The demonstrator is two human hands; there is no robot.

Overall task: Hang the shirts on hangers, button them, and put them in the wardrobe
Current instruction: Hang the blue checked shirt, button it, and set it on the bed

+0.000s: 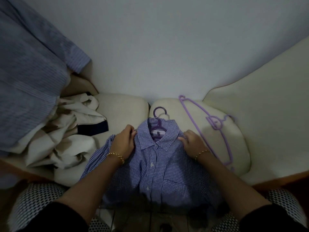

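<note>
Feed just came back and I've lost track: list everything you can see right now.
checked shirt: one, blue and white, middle of the seat
hanger: one, purple, inside the checked shirt's collar
spare hangers: perhaps two, lilac, right cushion
striped shirt: one, pale blue, upper left
cream garment: one heap, dark trim, left cushion
sofa: one, cream
bracelets: two, gold, one per wrist
left hand: grips checked shirt beside collar
right hand: grips checked shirt beside collar

Shirt (155, 166) on sofa (123, 104), spare hanger (212, 128) right, crumpled garment (66, 131) left
</note>
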